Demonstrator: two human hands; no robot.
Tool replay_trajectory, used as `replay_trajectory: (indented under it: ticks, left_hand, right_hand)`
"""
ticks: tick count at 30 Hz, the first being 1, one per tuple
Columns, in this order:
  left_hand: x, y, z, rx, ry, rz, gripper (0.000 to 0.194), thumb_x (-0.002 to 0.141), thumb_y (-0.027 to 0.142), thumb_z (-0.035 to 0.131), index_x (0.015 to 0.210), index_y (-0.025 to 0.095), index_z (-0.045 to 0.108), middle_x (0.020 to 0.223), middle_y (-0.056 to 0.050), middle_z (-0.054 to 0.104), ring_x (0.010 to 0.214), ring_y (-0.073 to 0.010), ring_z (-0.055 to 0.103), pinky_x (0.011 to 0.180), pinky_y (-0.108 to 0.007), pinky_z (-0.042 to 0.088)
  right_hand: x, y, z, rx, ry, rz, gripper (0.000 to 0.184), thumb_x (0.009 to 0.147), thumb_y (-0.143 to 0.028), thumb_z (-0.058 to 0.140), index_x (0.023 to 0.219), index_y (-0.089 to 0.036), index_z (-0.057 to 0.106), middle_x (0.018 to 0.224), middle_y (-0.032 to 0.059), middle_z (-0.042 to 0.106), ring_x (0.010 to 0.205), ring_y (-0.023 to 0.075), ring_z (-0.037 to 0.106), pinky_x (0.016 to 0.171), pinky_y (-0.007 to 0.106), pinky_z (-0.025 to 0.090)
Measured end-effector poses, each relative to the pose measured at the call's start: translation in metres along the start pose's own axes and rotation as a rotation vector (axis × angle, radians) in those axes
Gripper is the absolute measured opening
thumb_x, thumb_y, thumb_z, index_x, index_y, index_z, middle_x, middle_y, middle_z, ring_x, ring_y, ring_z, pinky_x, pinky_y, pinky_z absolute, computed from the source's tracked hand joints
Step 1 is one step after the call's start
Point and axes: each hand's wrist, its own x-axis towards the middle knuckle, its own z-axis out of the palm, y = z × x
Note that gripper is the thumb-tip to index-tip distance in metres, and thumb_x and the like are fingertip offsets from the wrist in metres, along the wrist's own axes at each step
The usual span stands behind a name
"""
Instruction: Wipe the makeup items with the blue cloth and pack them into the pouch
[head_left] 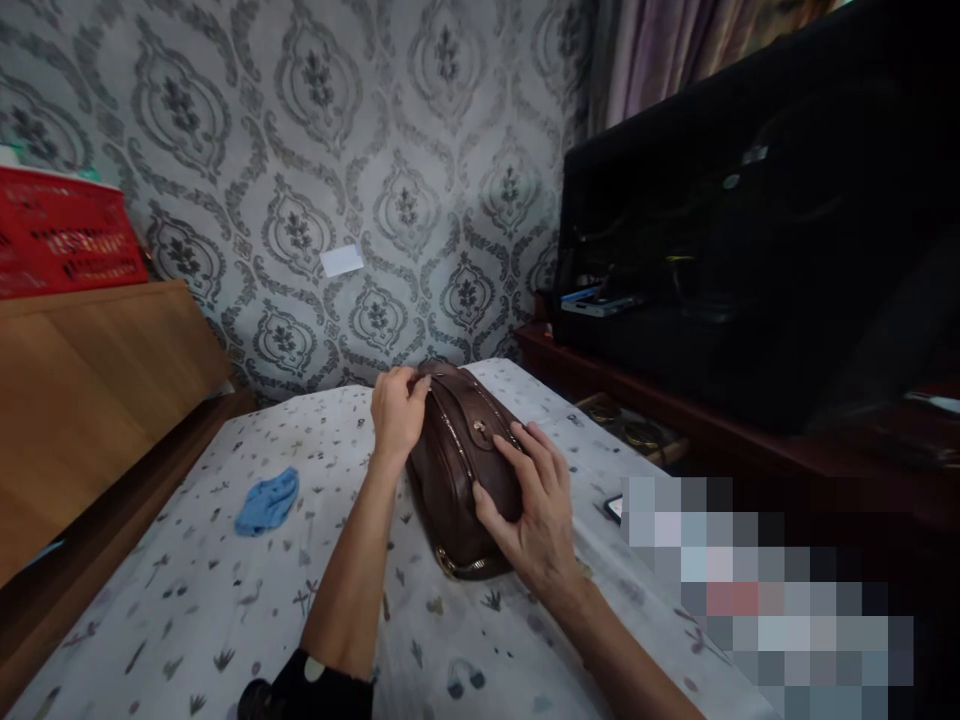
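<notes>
A dark brown leather handbag lies on the patterned white sheet, with two zips running along its top and a small gold-coloured fitting between them. At its far end my left hand is closed, thumb and fingers pinched at the end of the left zip. The zip pull itself is hidden. Over the near right part of the bag rests my right hand, fingers apart, with the thumb and fingertips touching the leather on top. A gold-coloured metal fitting shows at the bag's near lower edge.
To the left, a crumpled blue cloth lies on the sheet. A red basket stands on a wooden cabinet further left. At right are a large black screen and a phone edge. Patterned wallpaper covers the wall behind.
</notes>
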Motion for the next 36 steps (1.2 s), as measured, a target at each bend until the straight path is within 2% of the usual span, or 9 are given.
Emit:
replay_trajectory:
  ticks: [6,10,13,15,17,24,36]
  left_hand:
    - [-0.001,0.009,-0.012,0.041,-0.069,0.029,0.015,0.088,0.024,0.06,0.076,0.019,0.067,0.084,-0.006,0.068,0.088,-0.0244,0.059,0.08,-0.035,0.044]
    - [-0.003,0.01,-0.014,0.05,-0.099,0.053,0.014,0.089,0.022,0.058,0.08,0.019,0.068,0.086,-0.007,0.068,0.086,-0.024,0.061,0.081,-0.036,0.046]
    - [-0.005,0.012,-0.01,-0.022,-0.097,0.073,0.016,0.089,0.018,0.055,0.096,0.019,0.069,0.095,-0.007,0.07,0.091,-0.0237,0.062,0.086,-0.037,0.049]
    - [-0.006,0.017,-0.006,-0.081,-0.088,0.091,0.026,0.087,0.014,0.057,0.11,0.019,0.067,0.102,-0.008,0.071,0.099,-0.024,0.062,0.091,-0.038,0.049]
    - [-0.007,0.024,-0.002,-0.11,-0.1,0.108,0.032,0.083,0.014,0.063,0.115,0.018,0.067,0.107,-0.008,0.071,0.104,-0.0246,0.062,0.095,-0.039,0.048]
    - [-0.008,0.045,0.006,-0.057,-0.118,0.167,0.012,0.087,0.023,0.066,0.093,0.021,0.076,0.094,-0.006,0.072,0.095,-0.0243,0.061,0.092,-0.039,0.047]
    - [-0.01,0.042,0.012,-0.168,-0.013,0.213,0.01,0.086,0.019,0.064,0.086,0.016,0.074,0.096,-0.007,0.073,0.098,-0.0237,0.062,0.095,-0.039,0.047]
  right_hand:
    - [-0.001,0.0,0.0,0.002,-0.002,0.001,0.045,0.089,-0.033,0.061,0.132,-0.022,0.053,0.136,0.0162,0.055,0.135,0.0377,0.046,0.107,0.064,0.043]
    - [-0.001,0.0,0.0,0.012,-0.008,0.005,0.044,0.09,-0.034,0.059,0.132,-0.022,0.053,0.137,0.0159,0.055,0.135,0.0378,0.046,0.106,0.064,0.044]
    - [-0.001,-0.001,-0.001,0.018,-0.008,0.012,0.044,0.09,-0.033,0.059,0.133,-0.023,0.052,0.138,0.0153,0.055,0.136,0.0378,0.045,0.106,0.064,0.044]
    - [-0.001,-0.002,-0.001,0.023,0.004,0.014,0.045,0.09,-0.033,0.06,0.132,-0.023,0.052,0.137,0.0154,0.056,0.136,0.0375,0.045,0.106,0.063,0.045]
    - [-0.001,-0.002,-0.001,0.031,0.016,0.008,0.044,0.09,-0.034,0.06,0.132,-0.022,0.053,0.137,0.0158,0.056,0.136,0.0373,0.045,0.106,0.063,0.045]
    - [-0.001,-0.002,-0.003,0.06,-0.006,0.016,0.043,0.091,-0.034,0.058,0.131,-0.02,0.053,0.137,0.0167,0.055,0.138,0.0364,0.043,0.108,0.061,0.043]
    - [-0.001,-0.004,-0.005,0.05,-0.008,0.032,0.043,0.089,-0.034,0.058,0.13,-0.02,0.055,0.137,0.0155,0.056,0.138,0.0357,0.044,0.108,0.061,0.043]
